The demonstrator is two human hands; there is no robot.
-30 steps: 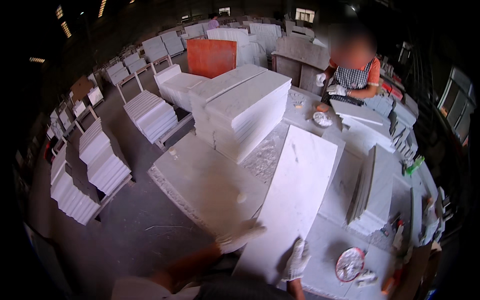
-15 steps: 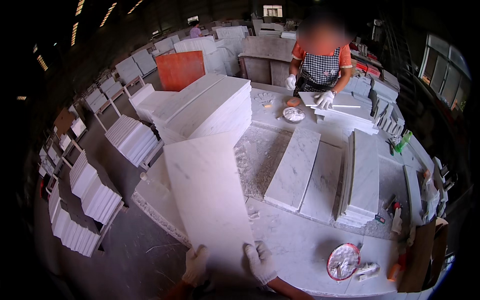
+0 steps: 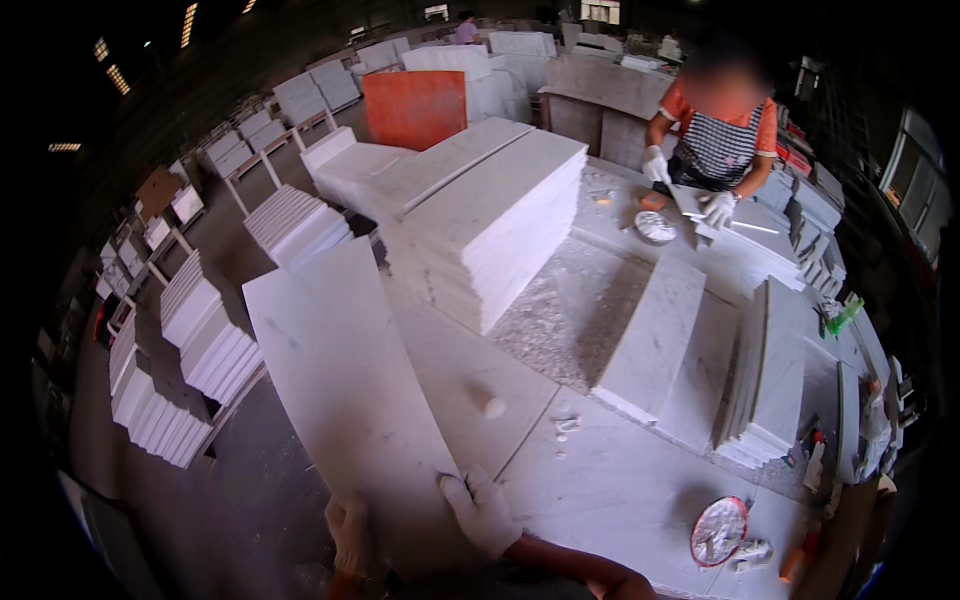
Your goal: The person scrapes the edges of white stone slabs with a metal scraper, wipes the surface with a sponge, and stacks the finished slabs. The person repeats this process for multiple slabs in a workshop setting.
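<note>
Between my two gloved hands is a long white marble slab [image 3: 345, 370] with faint grey veins, held up and tilted away from me. My left hand [image 3: 348, 530] grips its left edge near the bottom end. On the right edge, my right hand [image 3: 478, 512] presses with the thumb on the face and the fingers behind, partly hidden. The slab's far end is raised beside the worktable [image 3: 590, 490], over the floor side. A tall stack of marble slabs [image 3: 520, 240] stands just beyond it. A small white round piece [image 3: 494, 407] lies on the table near the slab.
More slabs [image 3: 655, 340] lie on the table to the right. A red-rimmed bowl of white paste [image 3: 719, 532] sits near the front edge. Across the table a co-worker [image 3: 715, 140] in a checked apron handles a slab. Racks of slabs [image 3: 215, 340] stand on the floor at left.
The held slab has swung left, off the tabletop toward the floor side, with both hands moving along. My view has turned left. The co-worker's left-side hand now holds a tool against their slab.
</note>
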